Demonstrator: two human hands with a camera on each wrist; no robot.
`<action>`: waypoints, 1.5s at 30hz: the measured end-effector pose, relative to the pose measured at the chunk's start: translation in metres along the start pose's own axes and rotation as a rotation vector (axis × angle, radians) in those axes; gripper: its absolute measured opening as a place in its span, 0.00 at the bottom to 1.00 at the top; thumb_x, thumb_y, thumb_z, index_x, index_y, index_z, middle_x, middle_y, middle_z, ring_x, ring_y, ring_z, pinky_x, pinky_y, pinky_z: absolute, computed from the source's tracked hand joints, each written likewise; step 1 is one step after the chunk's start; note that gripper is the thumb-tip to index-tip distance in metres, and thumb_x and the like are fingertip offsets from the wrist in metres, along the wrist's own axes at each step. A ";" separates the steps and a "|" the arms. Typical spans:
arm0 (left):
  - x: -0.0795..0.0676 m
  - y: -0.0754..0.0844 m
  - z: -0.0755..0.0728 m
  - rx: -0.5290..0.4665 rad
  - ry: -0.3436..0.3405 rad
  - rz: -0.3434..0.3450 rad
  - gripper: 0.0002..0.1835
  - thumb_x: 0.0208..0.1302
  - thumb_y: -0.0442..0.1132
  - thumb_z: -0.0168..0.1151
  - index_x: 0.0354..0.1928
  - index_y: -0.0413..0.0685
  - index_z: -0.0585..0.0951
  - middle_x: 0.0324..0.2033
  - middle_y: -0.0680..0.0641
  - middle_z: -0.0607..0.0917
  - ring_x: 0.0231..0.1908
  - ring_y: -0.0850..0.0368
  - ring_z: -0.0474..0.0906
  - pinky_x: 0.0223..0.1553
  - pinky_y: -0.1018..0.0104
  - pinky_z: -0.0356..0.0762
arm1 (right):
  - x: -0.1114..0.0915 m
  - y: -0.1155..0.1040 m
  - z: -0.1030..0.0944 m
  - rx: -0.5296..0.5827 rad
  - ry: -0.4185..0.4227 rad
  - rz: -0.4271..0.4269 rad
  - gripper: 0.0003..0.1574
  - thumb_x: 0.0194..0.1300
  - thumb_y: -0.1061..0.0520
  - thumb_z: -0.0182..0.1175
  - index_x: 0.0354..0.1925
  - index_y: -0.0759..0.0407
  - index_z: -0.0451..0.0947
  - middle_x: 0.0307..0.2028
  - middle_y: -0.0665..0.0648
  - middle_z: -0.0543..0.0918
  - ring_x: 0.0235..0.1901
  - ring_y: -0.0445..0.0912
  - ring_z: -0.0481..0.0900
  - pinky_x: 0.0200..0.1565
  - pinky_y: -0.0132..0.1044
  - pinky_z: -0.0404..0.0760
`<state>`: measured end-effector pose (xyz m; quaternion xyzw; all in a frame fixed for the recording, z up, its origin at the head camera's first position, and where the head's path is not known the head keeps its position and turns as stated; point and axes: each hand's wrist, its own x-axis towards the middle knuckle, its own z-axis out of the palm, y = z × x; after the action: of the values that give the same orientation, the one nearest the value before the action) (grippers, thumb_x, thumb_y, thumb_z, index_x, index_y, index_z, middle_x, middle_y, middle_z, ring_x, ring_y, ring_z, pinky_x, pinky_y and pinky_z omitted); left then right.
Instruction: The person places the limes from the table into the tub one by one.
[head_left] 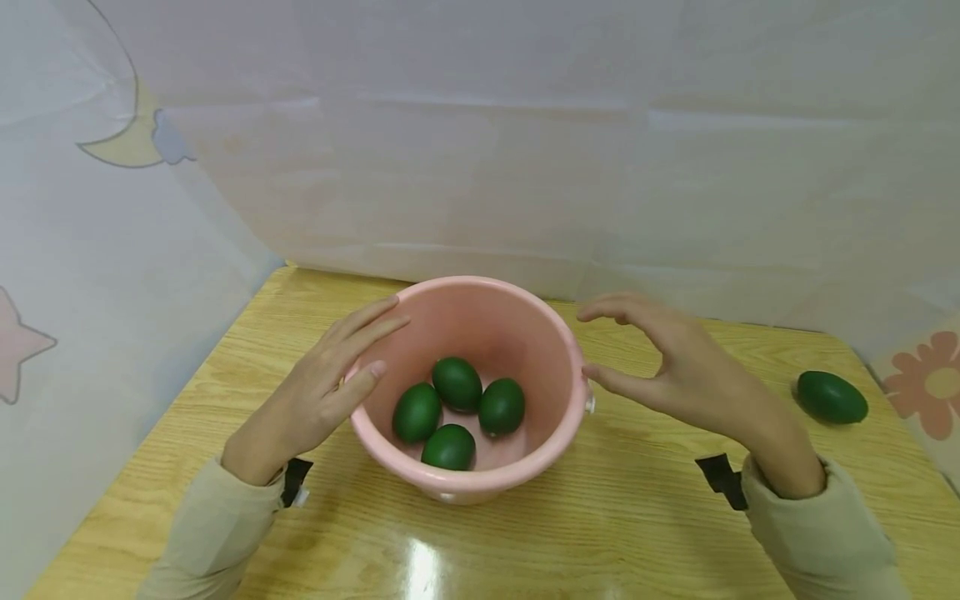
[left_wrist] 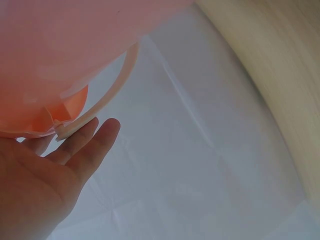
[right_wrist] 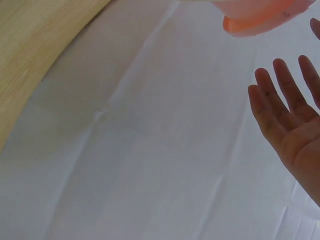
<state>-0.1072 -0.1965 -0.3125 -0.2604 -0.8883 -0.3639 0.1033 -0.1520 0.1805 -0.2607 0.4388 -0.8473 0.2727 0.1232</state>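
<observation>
A pink bucket [head_left: 468, 481] stands upright on the wooden table, several smooth dark green oval fruits like avocados [head_left: 457, 384] lying on its bottom. At its left side is my left hand [head_left: 318, 392], fingers fairly straight and reaching over the rim. The left wrist view has those fingers close by the bucket's pale handle [left_wrist: 107, 95]; whether they touch it I cannot tell. My right hand [head_left: 686, 371] is held off the bucket's right side with thumb and fingers spread and nothing between them. Its palm faces the bucket in the right wrist view.
Another dark green oval fruit [head_left: 832, 397] lies on the table [head_left: 600, 517] at the far right, beyond my right wrist. A pale patterned sheet [head_left: 480, 183] hangs behind the table and down its sides.
</observation>
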 end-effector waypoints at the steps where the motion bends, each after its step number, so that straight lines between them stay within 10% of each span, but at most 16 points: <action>1: 0.000 0.000 0.000 0.000 -0.003 -0.005 0.27 0.73 0.39 0.50 0.73 0.56 0.67 0.76 0.52 0.60 0.75 0.49 0.55 0.69 0.36 0.57 | -0.002 0.001 -0.001 -0.007 0.003 0.008 0.37 0.50 0.64 0.75 0.59 0.54 0.76 0.55 0.50 0.81 0.57 0.42 0.75 0.60 0.28 0.71; 30: 0.000 -0.002 0.000 0.018 0.012 0.010 0.28 0.72 0.37 0.49 0.73 0.57 0.67 0.76 0.50 0.61 0.75 0.47 0.56 0.68 0.34 0.56 | -0.049 0.036 -0.001 -0.112 0.131 0.032 0.41 0.46 0.66 0.76 0.60 0.58 0.75 0.59 0.56 0.78 0.63 0.32 0.69 0.64 0.16 0.60; 38: 0.000 -0.001 0.001 0.019 0.020 0.017 0.28 0.72 0.37 0.49 0.73 0.56 0.67 0.75 0.49 0.61 0.74 0.46 0.57 0.68 0.34 0.57 | -0.058 0.050 0.003 -0.171 0.134 0.045 0.39 0.45 0.65 0.76 0.59 0.62 0.77 0.57 0.60 0.80 0.60 0.42 0.73 0.64 0.16 0.58; 45: 0.000 -0.001 0.001 0.007 0.018 0.014 0.28 0.72 0.37 0.49 0.73 0.56 0.67 0.75 0.50 0.61 0.75 0.47 0.56 0.68 0.34 0.56 | -0.071 0.062 0.002 -0.151 0.139 0.071 0.44 0.43 0.66 0.77 0.62 0.57 0.76 0.57 0.59 0.79 0.64 0.28 0.66 0.63 0.15 0.58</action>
<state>-0.1081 -0.1963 -0.3140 -0.2627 -0.8869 -0.3623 0.1146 -0.1603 0.2562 -0.3166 0.3778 -0.8699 0.2422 0.2046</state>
